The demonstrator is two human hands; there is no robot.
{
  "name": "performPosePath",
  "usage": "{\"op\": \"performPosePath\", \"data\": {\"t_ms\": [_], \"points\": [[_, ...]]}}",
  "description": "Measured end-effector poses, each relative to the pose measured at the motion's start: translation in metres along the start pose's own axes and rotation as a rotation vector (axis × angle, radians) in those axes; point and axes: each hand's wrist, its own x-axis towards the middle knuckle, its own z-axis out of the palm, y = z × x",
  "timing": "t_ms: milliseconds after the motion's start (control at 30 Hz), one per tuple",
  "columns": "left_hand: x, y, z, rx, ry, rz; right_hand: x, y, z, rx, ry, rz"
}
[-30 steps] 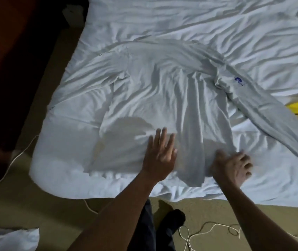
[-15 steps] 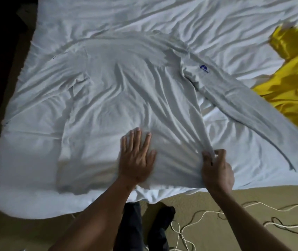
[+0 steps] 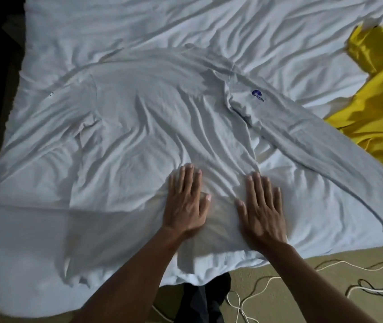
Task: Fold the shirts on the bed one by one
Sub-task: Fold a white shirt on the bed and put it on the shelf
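A light grey long-sleeved shirt (image 3: 153, 117) lies spread and wrinkled on the white bed (image 3: 139, 24), its hem toward me. One sleeve with a small blue logo (image 3: 258, 95) stretches to the right, ending near the bed's edge. My left hand (image 3: 185, 201) rests flat on the lower part of the shirt, fingers apart. My right hand (image 3: 261, 210) lies flat beside it, palm down, holding nothing. A yellow shirt (image 3: 377, 108) lies bunched at the right edge of the bed.
The bed's near edge runs just below my wrists. Beyond it is a tan floor (image 3: 302, 287) with white and dark cables (image 3: 255, 292) looped on it. My dark trouser legs (image 3: 204, 301) stand against the bed. The left side is dark.
My right hand has let go of the shirt's side edge and now lies flat on it. The left hand stays pressed on the hem area. The view has shifted right.
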Motion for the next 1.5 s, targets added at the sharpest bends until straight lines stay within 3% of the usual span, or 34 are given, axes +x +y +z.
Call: {"op": "performPosePath", "data": {"t_ms": [200,300,367,467,567,733,900,1000,1133,1367,1500], "points": [[0.048,0.013,-0.032,-0.153,0.278,-0.082,0.047,-0.001,-0.046,0.075,0.281,0.099],[0.101,0.03,-0.05,-0.258,0.324,-0.045,0.099,0.0,-0.07,0.125,0.306,0.14],[0.134,0.045,-0.056,-0.354,0.265,-0.059,0.137,0.003,-0.081,0.193,0.31,0.176],[0.181,0.064,-0.061,-0.495,0.003,-0.229,0.2,0.012,-0.094,0.271,0.279,0.191],[0.221,0.078,-0.056,-0.425,-0.14,-0.39,0.258,0.017,-0.106,0.324,0.24,0.155],[0.25,0.087,-0.044,-0.445,-0.166,-0.593,0.342,0.006,-0.117,0.358,0.066,0.203],[0.264,0.087,-0.037,-0.402,-0.159,-0.586,0.407,-0.014,-0.111,0.453,-0.099,0.306],[0.268,0.085,-0.033,-0.433,-0.16,-0.571,0.428,-0.014,-0.106,0.44,-0.069,0.253],[0.265,0.081,-0.018,-0.359,-0.094,-0.552,0.455,-0.002,-0.115,0.547,0.039,0.346],[0.268,0.08,-0.021,-0.28,-0.046,-0.455,0.452,-0.005,-0.108,0.439,-0.057,0.273],[0.274,0.075,-0.028,-0.247,-0.055,-0.402,0.452,-0.004,-0.108,0.453,-0.029,0.251]]}}
